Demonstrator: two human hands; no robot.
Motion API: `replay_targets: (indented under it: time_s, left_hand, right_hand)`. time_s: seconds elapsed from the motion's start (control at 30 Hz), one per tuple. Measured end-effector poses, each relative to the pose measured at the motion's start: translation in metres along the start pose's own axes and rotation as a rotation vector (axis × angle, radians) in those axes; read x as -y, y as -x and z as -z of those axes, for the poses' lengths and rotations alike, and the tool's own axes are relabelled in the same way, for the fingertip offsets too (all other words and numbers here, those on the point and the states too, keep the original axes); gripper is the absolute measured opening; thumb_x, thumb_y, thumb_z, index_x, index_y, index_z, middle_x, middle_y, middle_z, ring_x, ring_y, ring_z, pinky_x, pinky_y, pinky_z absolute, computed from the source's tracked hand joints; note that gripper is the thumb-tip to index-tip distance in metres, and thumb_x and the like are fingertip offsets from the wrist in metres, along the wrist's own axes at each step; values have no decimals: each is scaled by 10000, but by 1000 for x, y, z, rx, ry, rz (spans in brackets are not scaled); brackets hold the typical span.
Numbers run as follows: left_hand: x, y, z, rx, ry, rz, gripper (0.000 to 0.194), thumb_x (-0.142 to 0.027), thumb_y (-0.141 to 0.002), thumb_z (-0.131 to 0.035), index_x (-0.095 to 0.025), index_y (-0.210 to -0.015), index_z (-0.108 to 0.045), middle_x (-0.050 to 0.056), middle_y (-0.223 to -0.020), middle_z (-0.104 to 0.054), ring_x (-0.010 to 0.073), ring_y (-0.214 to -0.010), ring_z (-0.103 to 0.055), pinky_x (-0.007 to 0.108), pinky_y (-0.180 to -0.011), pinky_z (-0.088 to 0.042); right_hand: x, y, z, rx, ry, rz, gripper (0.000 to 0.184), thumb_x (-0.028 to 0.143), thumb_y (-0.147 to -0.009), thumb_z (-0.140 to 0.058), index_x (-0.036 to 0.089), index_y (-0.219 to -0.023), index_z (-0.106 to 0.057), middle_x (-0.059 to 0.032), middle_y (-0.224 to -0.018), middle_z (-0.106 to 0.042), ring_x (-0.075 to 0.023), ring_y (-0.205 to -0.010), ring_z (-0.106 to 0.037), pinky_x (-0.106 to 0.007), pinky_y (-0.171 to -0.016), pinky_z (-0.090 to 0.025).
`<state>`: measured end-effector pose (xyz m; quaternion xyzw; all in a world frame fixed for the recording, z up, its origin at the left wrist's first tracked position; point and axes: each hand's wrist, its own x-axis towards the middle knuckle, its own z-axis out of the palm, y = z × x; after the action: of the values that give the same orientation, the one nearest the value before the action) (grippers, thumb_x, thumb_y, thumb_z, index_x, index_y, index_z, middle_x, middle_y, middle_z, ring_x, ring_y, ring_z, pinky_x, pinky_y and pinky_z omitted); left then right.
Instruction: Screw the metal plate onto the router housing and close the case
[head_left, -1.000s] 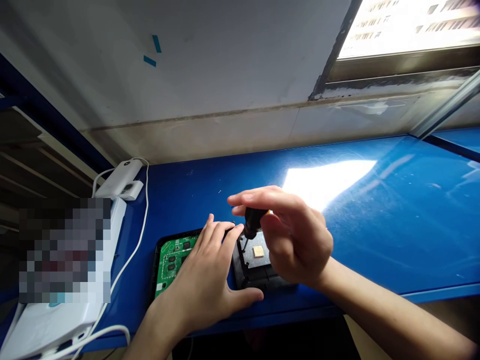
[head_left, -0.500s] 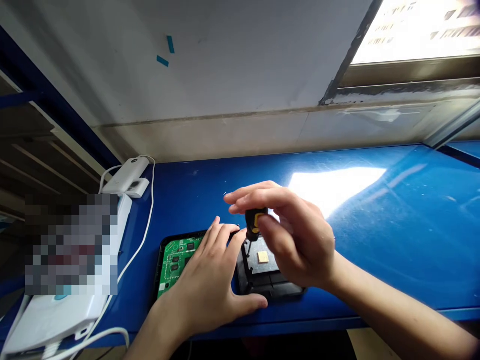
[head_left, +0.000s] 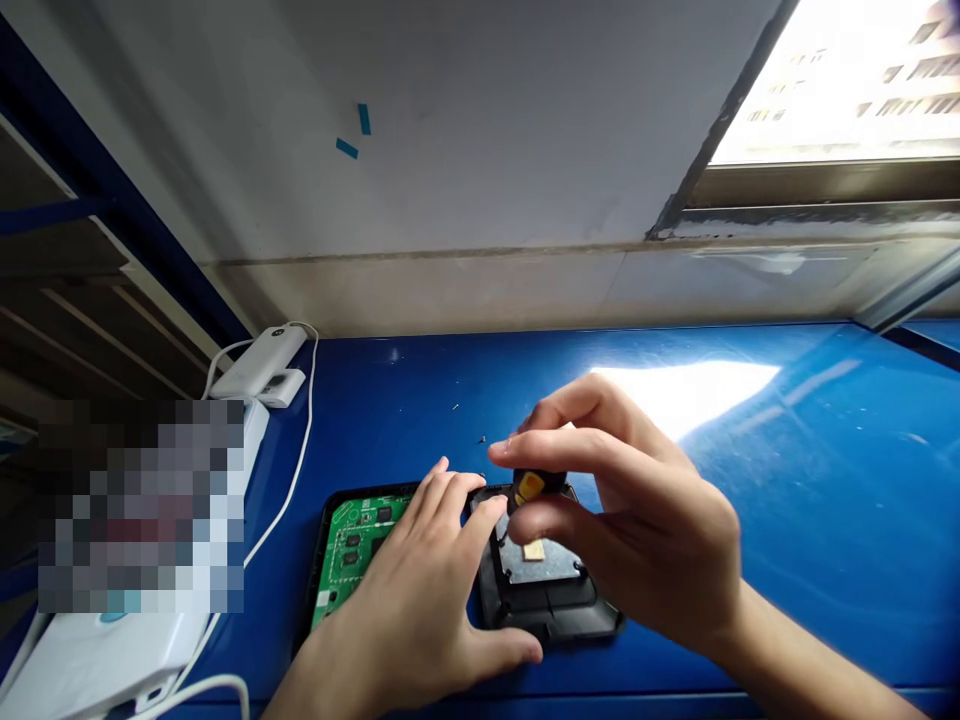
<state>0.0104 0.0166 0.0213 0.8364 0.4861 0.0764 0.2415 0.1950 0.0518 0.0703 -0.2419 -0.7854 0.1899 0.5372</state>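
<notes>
My right hand (head_left: 622, 510) pinches the black and yellow handle of a screwdriver (head_left: 531, 487) between thumb and fingers. The tool stands over a black plastic cover (head_left: 555, 615) that carries a silver metal plate (head_left: 559, 565) with a small pale square pad (head_left: 533, 551). The screwdriver's tip is hidden from me. Fingers apart, my left hand (head_left: 427, 560) lies across the gap between the cover and a green circuit board (head_left: 345, 530) in a black housing (head_left: 318, 560). Its fingertips touch the cover's left edge.
Small screws (head_left: 482, 440) lie on the blue table (head_left: 810, 520) behind the cover. To the left are a white device (head_left: 142, 640), white adapters (head_left: 262, 362) and a white cable (head_left: 296, 480). A wall (head_left: 480, 130) rises behind the table.
My right hand has rolled on the screwdriver handle, its fingers now curled around it instead of stretched over the top. The whole view has tilted slightly upward; my left hand stays in place.
</notes>
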Motion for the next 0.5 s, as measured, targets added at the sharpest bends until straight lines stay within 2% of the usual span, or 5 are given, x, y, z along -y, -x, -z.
replay_targets:
  time_s: [0.07, 0.2, 0.27, 0.4, 0.5]
  left_hand:
    - [-1, 0, 1, 28, 21, 9, 902, -578, -737, -858, -180, -1481, -537, 209, -1613, -442, 460, -1570, -277, 680, -1261, -248]
    - [-1, 2, 0, 33, 29, -26, 882, -595, -734, -859, -180, -1449, -551, 225, -1626, -435, 480, -1567, -277, 736, -1248, -214]
    - [0, 3, -1, 9, 29, -56, 812, -579, -736, -867, -191, -1390, -582, 214, -1611, -463, 455, -1559, -314, 718, -1260, -209]
    - [1, 4, -2, -26, 32, -84, 710, -540, -742, -876, -203, -1306, -606, 183, -1609, -477, 400, -1551, -349, 644, -1285, -237]
    - [1, 2, -2, -44, 26, -95, 678, -547, -730, -883, -184, -1239, -622, 192, -1549, -533, 403, -1507, -416, 655, -1285, -234]
  right_hand:
    - [2, 0, -1, 7, 1, -10, 170, 148, -958, -724, 185, -1121, -754, -25, -961, -670, -89, -788, -679, -197, -668, -590]
    - [7, 3, 0, 47, -42, -50, 348, 39, -1007, -469, 216, -1206, -694, -44, -1120, -759, -129, -1023, -731, -238, -833, -622]
    - [8, 4, 0, 45, -47, -52, 268, 117, -1030, -515, 226, -1182, -707, -52, -1149, -748, -158, -1068, -726, -270, -868, -627]
    - [8, 5, -1, -10, -35, -14, 148, 203, -958, -736, 240, -1098, -764, -32, -1005, -688, -152, -917, -719, -256, -772, -635]
    - [8, 8, -2, -2, -32, -53, 294, 88, -1032, -542, 251, -1203, -716, -31, -1106, -757, -135, -1001, -745, -240, -833, -631]
